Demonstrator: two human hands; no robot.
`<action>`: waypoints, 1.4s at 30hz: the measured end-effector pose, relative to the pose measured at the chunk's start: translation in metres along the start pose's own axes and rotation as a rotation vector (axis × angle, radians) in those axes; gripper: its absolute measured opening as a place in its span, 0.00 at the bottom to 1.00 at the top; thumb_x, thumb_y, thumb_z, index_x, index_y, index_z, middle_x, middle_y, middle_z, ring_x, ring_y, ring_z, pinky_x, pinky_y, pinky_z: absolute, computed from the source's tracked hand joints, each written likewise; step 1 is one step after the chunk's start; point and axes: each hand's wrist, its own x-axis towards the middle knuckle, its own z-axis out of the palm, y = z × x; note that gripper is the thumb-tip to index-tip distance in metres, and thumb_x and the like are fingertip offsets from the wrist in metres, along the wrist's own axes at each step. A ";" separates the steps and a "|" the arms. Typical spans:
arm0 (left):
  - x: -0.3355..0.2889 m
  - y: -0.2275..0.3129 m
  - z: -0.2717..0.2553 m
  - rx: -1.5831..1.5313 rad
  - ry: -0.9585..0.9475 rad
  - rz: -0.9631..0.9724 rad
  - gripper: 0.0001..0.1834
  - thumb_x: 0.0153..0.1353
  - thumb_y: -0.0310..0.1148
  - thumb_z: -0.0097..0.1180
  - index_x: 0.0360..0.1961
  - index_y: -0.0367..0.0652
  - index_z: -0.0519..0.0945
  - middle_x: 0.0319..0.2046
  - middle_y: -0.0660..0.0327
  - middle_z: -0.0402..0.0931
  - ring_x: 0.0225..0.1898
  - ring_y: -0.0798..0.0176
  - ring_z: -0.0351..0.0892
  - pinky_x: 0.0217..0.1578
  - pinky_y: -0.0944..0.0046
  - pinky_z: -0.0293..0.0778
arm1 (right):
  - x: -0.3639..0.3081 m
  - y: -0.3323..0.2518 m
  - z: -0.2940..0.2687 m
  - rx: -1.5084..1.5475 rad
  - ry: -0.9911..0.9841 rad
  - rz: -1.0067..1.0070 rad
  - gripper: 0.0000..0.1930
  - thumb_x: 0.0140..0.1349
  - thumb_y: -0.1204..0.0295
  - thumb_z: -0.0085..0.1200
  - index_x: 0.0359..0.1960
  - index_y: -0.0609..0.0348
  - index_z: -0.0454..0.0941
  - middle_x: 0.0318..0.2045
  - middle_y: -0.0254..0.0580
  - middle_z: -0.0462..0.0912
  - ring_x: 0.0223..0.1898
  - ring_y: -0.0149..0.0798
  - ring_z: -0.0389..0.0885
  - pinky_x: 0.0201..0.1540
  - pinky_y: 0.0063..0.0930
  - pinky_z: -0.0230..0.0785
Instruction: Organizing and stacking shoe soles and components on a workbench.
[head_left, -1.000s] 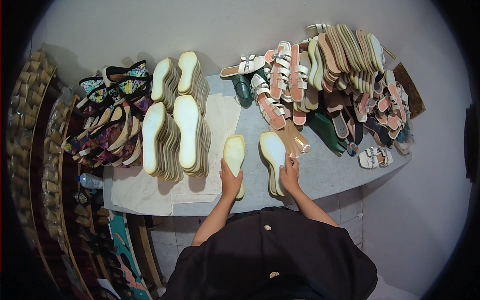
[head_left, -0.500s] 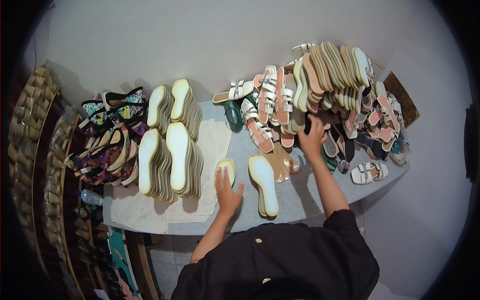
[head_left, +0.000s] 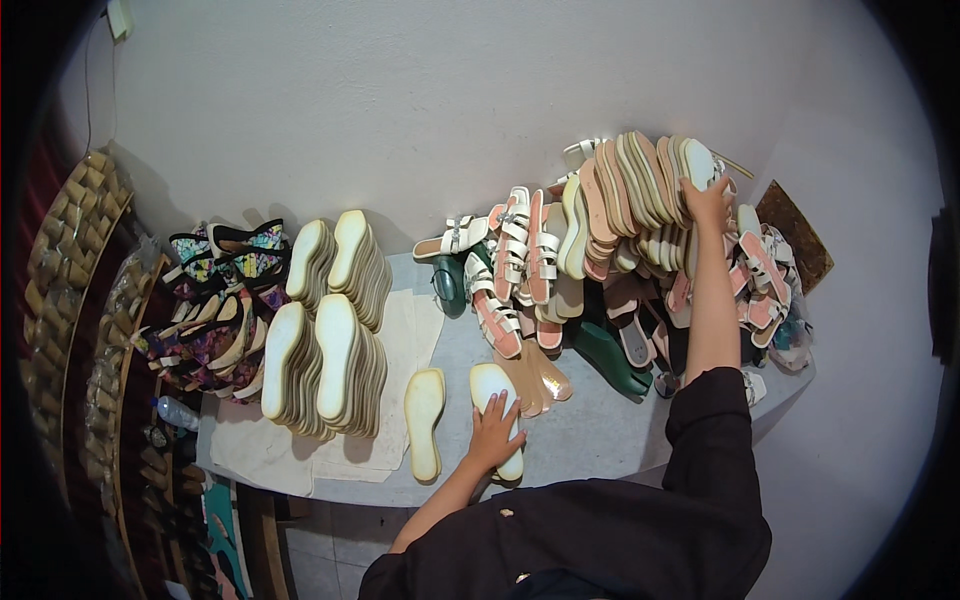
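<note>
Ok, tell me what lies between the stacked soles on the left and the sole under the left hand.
In the head view, a separate cream sole lies between them; some pale sheeting and grey tabletop show around it.

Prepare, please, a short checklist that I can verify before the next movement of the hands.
1. Left hand rests on the white sole on the table: ok.
2. Right hand touches the end sole of the right pile: ok.
3. Right hand's grip is firm: cannot tell.
4. Yellowish sole lies apart from the left hand: ok.
5. Four stacks of soles on the left are standing: ok.
6. Right pile is free of clutter: not ok, sandals crowd around it.
</note>
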 end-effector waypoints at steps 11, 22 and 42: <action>0.008 0.003 -0.006 -0.028 -0.053 -0.054 0.36 0.54 0.49 0.50 0.63 0.53 0.56 0.66 0.52 0.44 0.67 0.48 0.40 0.56 0.28 0.36 | 0.002 0.063 0.006 0.439 -0.058 -0.265 0.37 0.39 0.58 0.60 0.53 0.60 0.63 0.46 0.56 0.75 0.48 0.53 0.73 0.50 0.38 0.64; 0.033 0.022 -0.053 -0.331 0.300 -0.059 0.33 0.55 0.44 0.52 0.61 0.47 0.59 0.61 0.51 0.54 0.65 0.47 0.47 0.58 0.33 0.37 | -0.162 0.082 -0.037 0.924 -0.299 -0.367 0.41 0.44 0.68 0.63 0.59 0.67 0.54 0.53 0.54 0.67 0.53 0.45 0.67 0.57 0.31 0.56; 0.029 0.045 -0.029 -0.635 0.393 -0.085 0.28 0.56 0.38 0.55 0.56 0.40 0.63 0.54 0.51 0.63 0.57 0.52 0.61 0.57 0.58 0.56 | -0.326 0.240 -0.035 0.502 -0.729 -0.522 0.36 0.41 0.69 0.65 0.54 0.63 0.64 0.45 0.52 0.74 0.48 0.51 0.71 0.50 0.38 0.63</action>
